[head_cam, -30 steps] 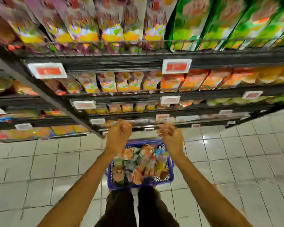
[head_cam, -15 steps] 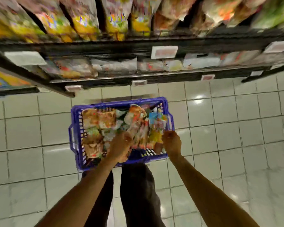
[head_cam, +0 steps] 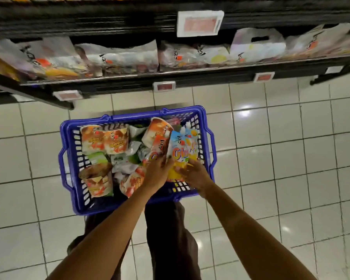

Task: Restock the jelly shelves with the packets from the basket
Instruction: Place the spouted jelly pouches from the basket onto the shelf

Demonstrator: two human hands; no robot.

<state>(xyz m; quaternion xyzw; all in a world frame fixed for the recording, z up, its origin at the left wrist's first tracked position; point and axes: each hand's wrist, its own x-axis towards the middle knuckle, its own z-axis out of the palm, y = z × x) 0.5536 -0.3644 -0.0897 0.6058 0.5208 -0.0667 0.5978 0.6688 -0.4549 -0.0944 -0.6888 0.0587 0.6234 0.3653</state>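
Note:
A blue plastic basket [head_cam: 69, 138] stands on the tiled floor at my feet, filled with several jelly packets. My left hand [head_cam: 157, 171] grips the lower end of an orange jelly packet [head_cam: 159, 138] that stands tilted in the basket's right half. My right hand [head_cam: 192, 173] holds the bottom of a blue-and-yellow jelly packet [head_cam: 185, 147] beside it. Two orange packets [head_cam: 104, 139] lie at the basket's far left. The lowest shelf [head_cam: 129, 76] ahead holds a row of pale jelly bags.
Black shelving [head_cam: 89, 21] runs across the top, with price tags [head_cam: 200, 23] on its edges. A shelf foot [head_cam: 65, 105] juts out at the left. White glossy tiles [head_cam: 291, 158] surround the basket. My legs in dark trousers [head_cam: 170, 239] stand just behind it.
My view has dropped from the upper shelves to the basket. Both hands came down from shelf height into the basket and took hold of packets in its right half.

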